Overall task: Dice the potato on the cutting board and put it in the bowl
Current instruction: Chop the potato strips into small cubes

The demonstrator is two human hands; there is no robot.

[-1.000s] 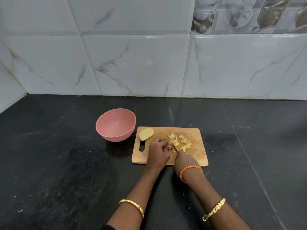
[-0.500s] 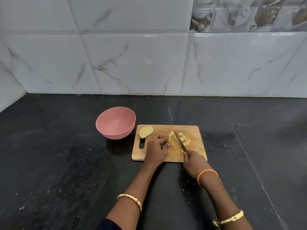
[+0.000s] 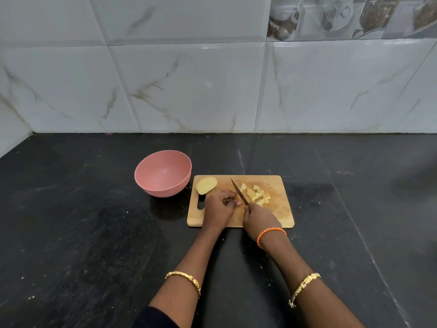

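Observation:
A wooden cutting board (image 3: 279, 216) lies on the black counter. A potato half (image 3: 206, 185) rests cut side up at the board's far left corner. Several pale potato dice (image 3: 256, 194) are heaped near the board's middle. My right hand (image 3: 259, 218) grips a knife (image 3: 239, 191) whose blade points away and to the left, just left of the dice. My left hand (image 3: 218, 208) sits on the board left of the blade with its fingers curled; whether it holds a potato piece is hidden. An empty pink bowl (image 3: 163, 176) stands left of the board.
The black stone counter (image 3: 82, 233) stretches wide on both sides of the board. A marble-tiled wall (image 3: 201, 91) closes the back, and a side wall meets it at the far left corner.
My right hand has moved left and nearer to my left hand, bringing the knife blade further left of the dice. The dice heap and the potato half have stayed in place.

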